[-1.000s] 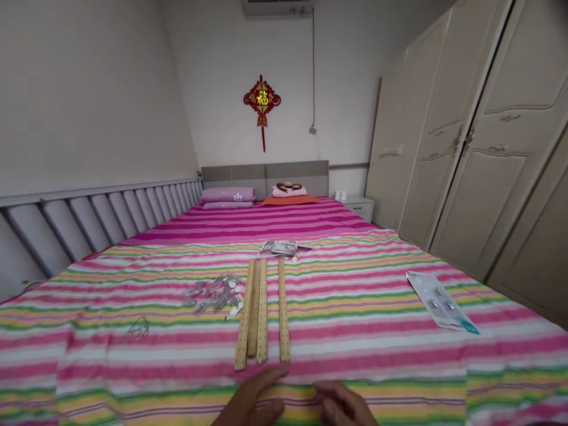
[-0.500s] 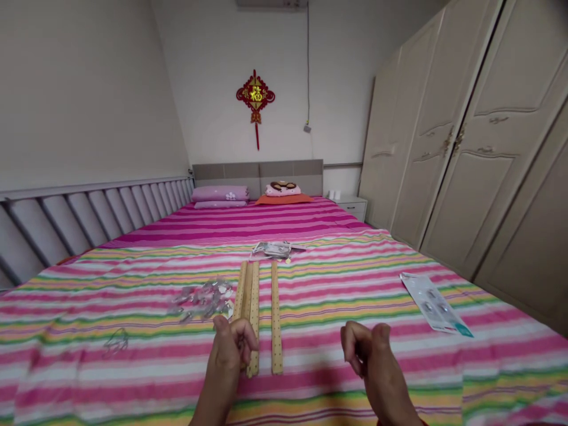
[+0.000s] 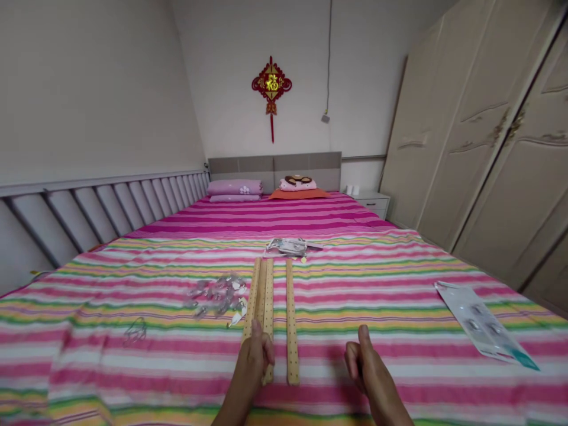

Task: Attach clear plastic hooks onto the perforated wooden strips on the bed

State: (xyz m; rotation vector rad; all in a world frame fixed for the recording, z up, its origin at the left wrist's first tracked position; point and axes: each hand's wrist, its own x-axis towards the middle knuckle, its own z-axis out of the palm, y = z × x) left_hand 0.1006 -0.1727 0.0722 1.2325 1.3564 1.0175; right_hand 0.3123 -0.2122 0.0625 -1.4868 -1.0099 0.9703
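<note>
My left hand (image 3: pixel 252 360) is curled closed with the thumb pointing up, in front of the near part of a group of pale wooden strips (image 3: pixel 252 290) dotted with small holes. Nothing shows in its fingers, and whether it touches the strips I cannot tell. Just right of the group lies one separate wooden strip (image 3: pixel 291 325). Over the striped sheet further right, my right hand (image 3: pixel 370 367) is also closed, thumb raised, with nothing visible in it. Left of the strips sits a loose pile of small clear plastic and metal pieces (image 3: pixel 219 296).
A clear-fronted blister pack (image 3: pixel 483 322) lies at the right on the striped sheet (image 3: pixel 177 367). Beyond the strips is a plastic packet (image 3: pixel 286 247). A thin clear loop (image 3: pixel 136 330) lies at left. Bed rails (image 3: pixel 110 207) run along the left, a wardrobe (image 3: pixel 444 154) along the right.
The camera has turned left, so the scene sits further right in view. Both thumbs now point up more; the fingers remain curled. The strips and pieces look unmoved on the sheet.
</note>
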